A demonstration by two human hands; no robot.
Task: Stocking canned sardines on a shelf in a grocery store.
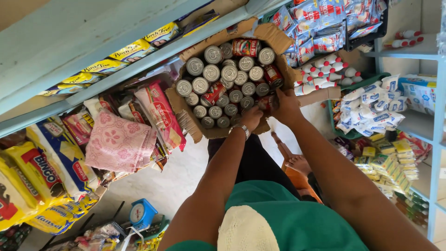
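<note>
Both hands reached into the open brown cardboard box (186, 118) of silver-topped tins (211, 73). The right hand (285, 108) gripped a red-labelled tin (266, 103); whether the left hand (251, 117) had closed was unclear. A folded pink floral cloth (119, 145) lay left, white sachets (371, 109) crowded right

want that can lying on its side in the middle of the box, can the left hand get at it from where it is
Probably yes. The left hand is already at the near edge of the cardboard box, which is open-topped, and the sideways red can lies on top of the upright cans with nothing over it.

An open, torn cardboard box (186, 116) is sitting packed with silver-topped tins (211, 73), mostly upright, a few red-labelled ones lying sideways; one red tin (265, 103) is resting at its near edge.
</note>
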